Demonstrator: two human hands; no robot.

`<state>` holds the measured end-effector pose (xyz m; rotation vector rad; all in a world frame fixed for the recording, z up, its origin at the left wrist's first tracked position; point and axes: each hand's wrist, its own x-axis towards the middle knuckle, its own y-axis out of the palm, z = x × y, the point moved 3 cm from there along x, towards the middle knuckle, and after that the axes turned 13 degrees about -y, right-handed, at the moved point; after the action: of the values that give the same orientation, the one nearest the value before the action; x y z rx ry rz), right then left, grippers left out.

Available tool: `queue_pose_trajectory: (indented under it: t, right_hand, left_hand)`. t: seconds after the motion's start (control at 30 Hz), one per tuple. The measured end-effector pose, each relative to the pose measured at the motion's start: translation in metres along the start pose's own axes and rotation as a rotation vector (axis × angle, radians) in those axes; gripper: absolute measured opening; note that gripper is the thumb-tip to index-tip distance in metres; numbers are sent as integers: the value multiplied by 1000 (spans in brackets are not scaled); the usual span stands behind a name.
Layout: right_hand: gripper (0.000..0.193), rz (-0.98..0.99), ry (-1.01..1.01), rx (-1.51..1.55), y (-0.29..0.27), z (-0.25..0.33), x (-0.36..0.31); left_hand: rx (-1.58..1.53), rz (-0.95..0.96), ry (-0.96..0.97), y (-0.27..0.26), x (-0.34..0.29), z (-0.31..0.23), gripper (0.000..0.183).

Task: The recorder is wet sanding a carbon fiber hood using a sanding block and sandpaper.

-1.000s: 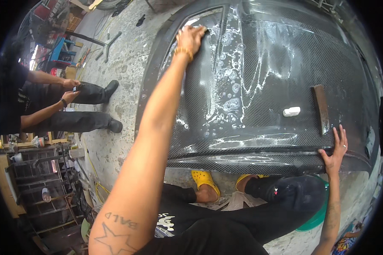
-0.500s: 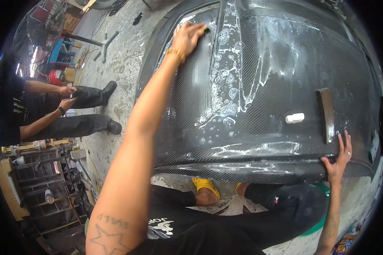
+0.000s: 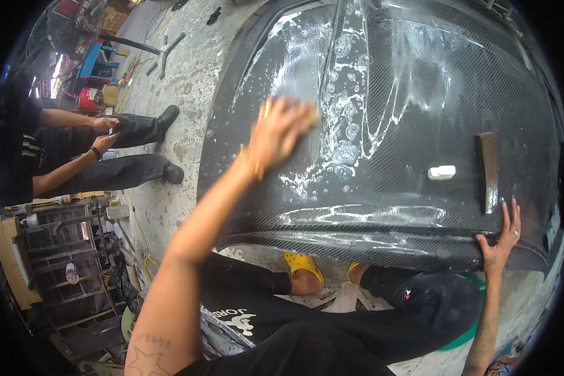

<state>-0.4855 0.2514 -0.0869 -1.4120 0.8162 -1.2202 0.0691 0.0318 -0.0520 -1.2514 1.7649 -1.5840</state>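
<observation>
A carbon-fibre car hood (image 3: pixel 401 194) lies in front of me, wet with suds and streaks of whitish liquid. Over its left part is my left hand (image 3: pixel 276 135), smeared by motion, with the fingers closed on a small tan pad (image 3: pixel 313 116) pressed to the wet surface. Its exact kind cannot be made out. My right hand (image 3: pixel 502 241) rests with spread fingers on the near right edge of the hood. Just beyond those fingertips lies a long brown strip-shaped block (image 3: pixel 486 169). A small white object (image 3: pixel 442 172) sits to the left of the block.
On the left a person (image 3: pixel 56 153) stands holding a phone (image 3: pixel 114 129). A metal stand (image 3: pixel 163 59) is on the concrete floor (image 3: pixel 188 81) behind. Shelving with clutter (image 3: pixel 62 263) fills the lower left. My yellow clogs (image 3: pixel 304 266) show below the hood's near edge.
My left hand has slid toward me over the hood, from the far left part to nearer the middle, with the pad. My right hand stays at the edge.
</observation>
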Motion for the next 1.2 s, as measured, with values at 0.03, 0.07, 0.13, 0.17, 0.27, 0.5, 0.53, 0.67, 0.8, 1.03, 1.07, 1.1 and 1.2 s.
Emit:
queue_pose_trajectory:
  t: [0.03,0.07,0.13,0.17,0.27,0.5,0.53,0.67,0.8,1.03,1.07,1.1,1.2]
  right_hand:
    - [99,-18,-12,25,0,0,2]
    - [98,-52,-31,61,5,3,10]
    - [97,-53,-27,91,20,12,23]
    - [97,-38,-14,92,22,14,23]
    - [95,-6,5,56,18,9,10]
    - [93,-32,8,29,0,2,-5]
    - [93,-29,10,29,-1,3,-4]
    - [92,-76,-16,96,9,16,25]
    - [91,-46,-3,108,22,16,17]
    - [92,-33,26,8,5,3,-8]
    - [92,-33,20,15,3,2,-6]
    - [92,-31,24,16,1,1,-5]
    - [90,-65,7,76,3,9,7]
  left_hand:
    - [-65,-72,-147,17,34,32,35]
    - [31,-127,-158,22,70,72,34]
    - [25,-206,-363,15,114,119,33]
    - [8,-224,-467,15,121,122,34]
    - [-46,-195,-503,40,68,77,33]
    - [-131,262,-355,-9,-120,-53,48]
    - [-16,193,-236,-6,-98,-42,48]
    - [-19,-191,-235,5,60,101,33]
    - [-11,-255,-547,19,73,104,31]
    - [-107,164,-399,-11,-130,-55,45]
    - [-38,158,-205,-6,-119,-44,44]
    - [32,151,-6,-6,-100,-35,43]
    - [-13,-145,-263,8,12,49,33]
